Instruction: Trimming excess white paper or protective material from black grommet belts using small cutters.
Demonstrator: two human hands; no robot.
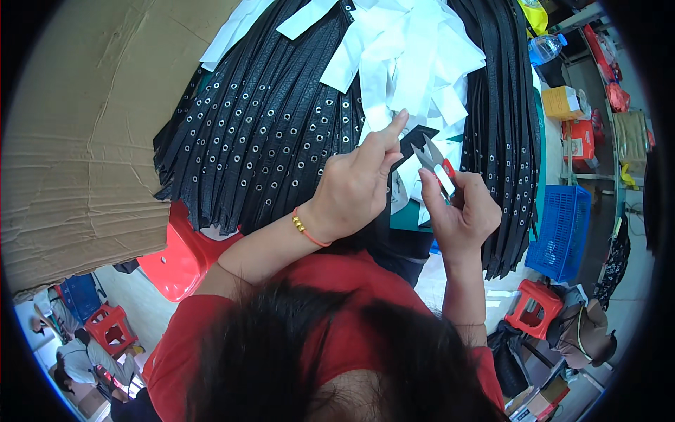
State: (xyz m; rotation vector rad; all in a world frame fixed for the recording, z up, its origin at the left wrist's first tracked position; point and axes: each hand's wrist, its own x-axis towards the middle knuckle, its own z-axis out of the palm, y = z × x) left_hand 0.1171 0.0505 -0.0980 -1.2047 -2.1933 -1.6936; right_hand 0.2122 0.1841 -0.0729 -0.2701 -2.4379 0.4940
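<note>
My left hand (358,181) is closed, its index finger pointing up and away, over the middle of the table. A black strap (420,136) pokes out past its thumb side, and the fingers seem closed on it; the grip itself is hidden. In my right hand (465,211) is a small pair of scissors (437,163) with red on the handle, blades parted and pointing toward the strap. White paper strips (408,70) lie heaped just beyond both hands. Many black eyelet straps (271,126) fan out to the left, and more dark straps (500,133) hang to the right.
Brown cardboard (84,141) covers the far left. A red stool (179,257) stands below it. To the right are a blue plastic crate (560,232), another red stool (534,308), shelves with boxes and a clear bottle (545,49). A person (84,359) is at lower left.
</note>
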